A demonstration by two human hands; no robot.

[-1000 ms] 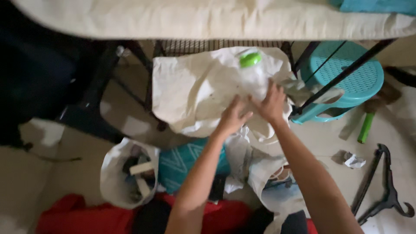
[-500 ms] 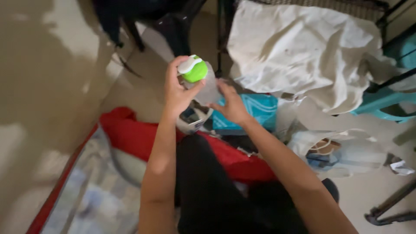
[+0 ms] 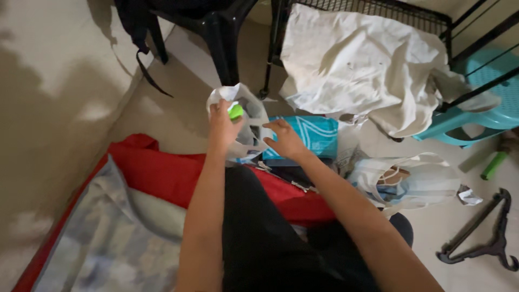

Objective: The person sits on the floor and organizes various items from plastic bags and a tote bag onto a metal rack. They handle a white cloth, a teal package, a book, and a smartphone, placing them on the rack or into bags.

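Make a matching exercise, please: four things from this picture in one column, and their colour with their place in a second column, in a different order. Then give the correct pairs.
Things:
1. cap
2. clothes hanger
3. cloth
4. stool

Colour and place:
A. teal, at the right edge, behind the rack
B. bright green, at the fingers of the left hand
C. cream white, draped over the black wire rack
D. dark, lying on the floor at the lower right

Pairs: 1-B, 2-D, 3-C, 4-A
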